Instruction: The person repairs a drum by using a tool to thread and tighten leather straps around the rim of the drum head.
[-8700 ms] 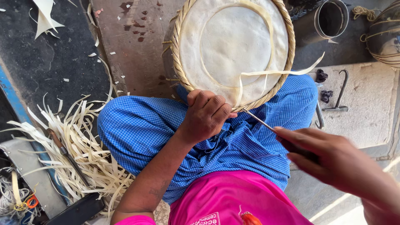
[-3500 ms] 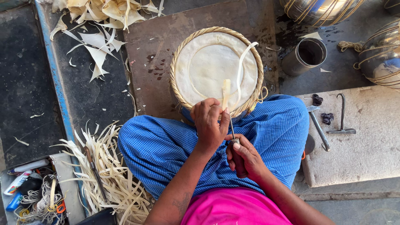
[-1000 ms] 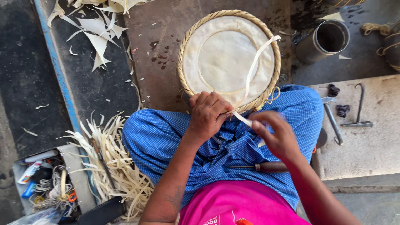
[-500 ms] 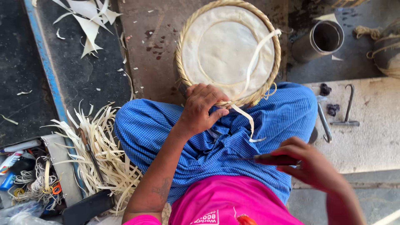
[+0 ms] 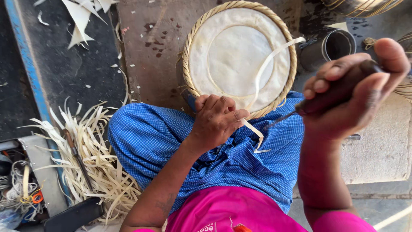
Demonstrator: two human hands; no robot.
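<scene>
A round woven basket base (image 5: 193, 51) with a coiled cane rim and pale flat centre rests against my blue checked lap (image 5: 150, 137). My left hand (image 5: 216, 118) grips its near rim and pinches a pale cane strip (image 5: 268, 64) that arcs over the basket. My right hand (image 5: 352, 92) is raised close to the camera, closed around a dark-handled awl (image 5: 339, 90) whose thin metal tip points toward the strip's loose end.
A pile of pale cane strips (image 5: 92, 163) lies on the floor at my left. A metal cylinder (image 5: 330, 47) stands right of the basket beside a stone slab (image 5: 386, 146). Cords and small tools (image 5: 21, 193) crowd the lower left; cane scraps (image 5: 81, 19) lie top left.
My right hand picked the awl up off my lap and lifted it up toward the camera. My left hand has kept its hold on the basket rim and strip.
</scene>
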